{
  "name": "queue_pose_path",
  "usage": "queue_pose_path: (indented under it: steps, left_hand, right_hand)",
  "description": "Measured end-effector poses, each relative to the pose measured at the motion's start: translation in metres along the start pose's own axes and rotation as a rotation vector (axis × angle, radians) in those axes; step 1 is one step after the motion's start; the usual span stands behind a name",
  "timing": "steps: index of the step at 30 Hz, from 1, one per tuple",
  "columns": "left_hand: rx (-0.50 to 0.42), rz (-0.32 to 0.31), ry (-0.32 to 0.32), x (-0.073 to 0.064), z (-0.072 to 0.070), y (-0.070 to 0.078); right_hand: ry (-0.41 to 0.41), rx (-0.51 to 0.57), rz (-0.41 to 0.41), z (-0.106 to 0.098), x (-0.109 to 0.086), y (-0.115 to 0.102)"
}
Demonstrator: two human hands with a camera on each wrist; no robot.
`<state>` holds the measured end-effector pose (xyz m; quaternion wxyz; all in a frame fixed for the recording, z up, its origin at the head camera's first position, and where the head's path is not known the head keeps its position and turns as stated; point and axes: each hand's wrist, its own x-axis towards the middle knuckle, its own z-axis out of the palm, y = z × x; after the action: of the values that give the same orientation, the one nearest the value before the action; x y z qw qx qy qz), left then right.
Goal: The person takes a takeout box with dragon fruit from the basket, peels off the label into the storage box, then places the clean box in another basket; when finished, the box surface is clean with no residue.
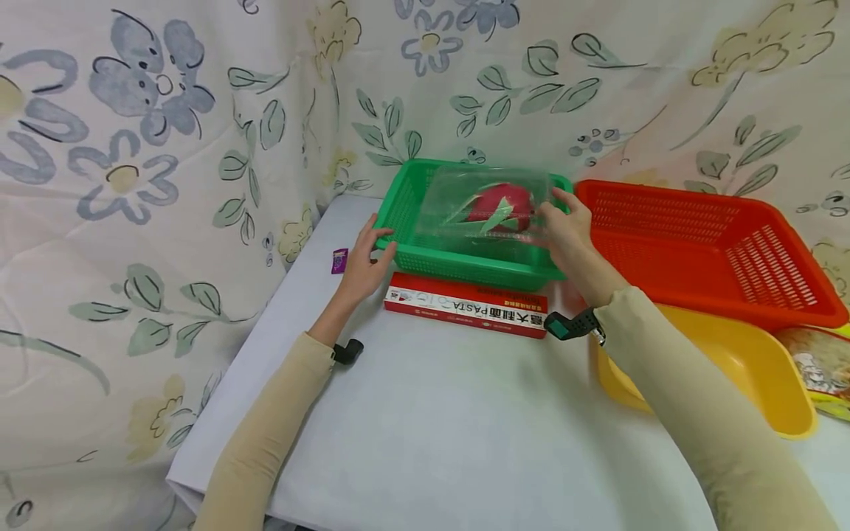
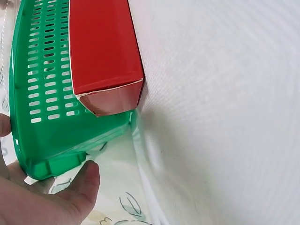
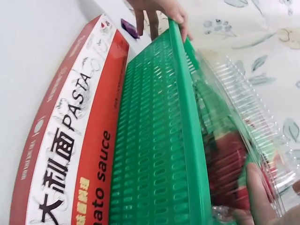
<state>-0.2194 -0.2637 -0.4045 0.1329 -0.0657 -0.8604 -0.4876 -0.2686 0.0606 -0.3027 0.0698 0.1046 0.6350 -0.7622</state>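
My right hand (image 1: 567, 225) pinches the edge of a clear plastic container (image 1: 438, 195), tilted over the green basket (image 1: 465, 264). Through the clear plastic shows a pinkish-red dragon fruit (image 1: 501, 205) with green scales. My left hand (image 1: 364, 262) holds the basket's near left corner, fingers spread around the rim (image 2: 14, 84). Along the basket's front wall lies a long red and white pasta box (image 1: 465, 304), its plain red end facing the left wrist view.
A small purple packet (image 1: 339, 260) lies left of the basket. To the right stand a red basket (image 1: 664, 265) and, nearer, a yellow bin (image 1: 717, 354). A food package (image 1: 813, 361) sits at the far right. Floral cloth (image 1: 219, 147) hangs behind and left of the white table.
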Motion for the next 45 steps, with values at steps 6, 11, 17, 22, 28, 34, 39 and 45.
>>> queue_pose_path:
  steps: [6, 11, 17, 22, 28, 34, 39, 45]
  left_hand:
    - [0.005, 0.001, -0.003, -0.001, 0.002, -0.001]
    - [-0.001, -0.006, -0.003, 0.000, 0.000, -0.001]
    - [0.010, -0.003, -0.002, 0.002, -0.001, -0.003]
    - [0.005, -0.003, -0.002, 0.002, 0.000, -0.004]
    - [-0.004, -0.011, -0.007, 0.001, 0.000, -0.001]
    - [-0.004, -0.004, 0.003, 0.003, -0.001, 0.002]
    - [0.000, -0.008, 0.000, 0.003, -0.001, 0.002]
    - [-0.001, -0.005, 0.001, 0.000, -0.002, 0.001]
  right_hand:
    - [0.019, -0.023, 0.003, 0.011, 0.008, 0.000]
    - [0.010, -0.012, 0.016, 0.024, 0.014, 0.000]
    - [0.051, -0.015, 0.033, 0.039, 0.021, 0.003]
    - [0.065, -0.040, 0.049, 0.043, 0.028, 0.010]
    - [0.048, -0.048, 0.079, 0.042, 0.035, 0.020]
    - [0.012, -0.061, 0.083, 0.044, 0.036, 0.023]
    - [-0.019, -0.207, 0.099, 0.045, 0.034, 0.025]
    - [-0.094, -0.479, 0.118, 0.033, 0.034, 0.029]
